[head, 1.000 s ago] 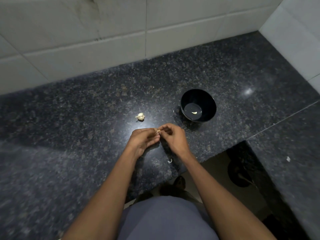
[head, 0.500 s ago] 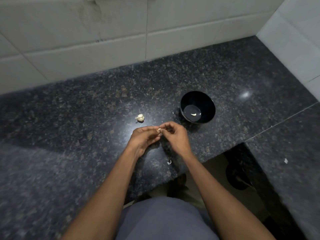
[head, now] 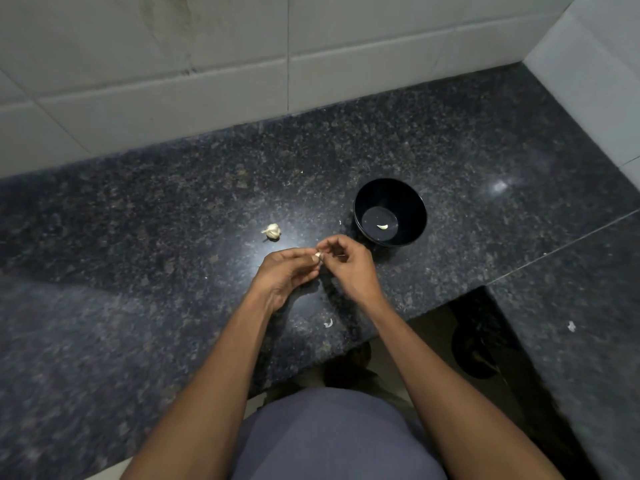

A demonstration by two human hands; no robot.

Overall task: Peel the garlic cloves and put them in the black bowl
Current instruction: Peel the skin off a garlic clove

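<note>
Pale garlic clove (head: 317, 255) is pinched between left hand (head: 284, 274) and right hand (head: 347, 268), seemingly half-peeled, near the black bowl (head: 412, 206).

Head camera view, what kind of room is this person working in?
Probably a home kitchen: a dark granite counter against a tiled wall, with a black bowl and garlic on it.
</note>
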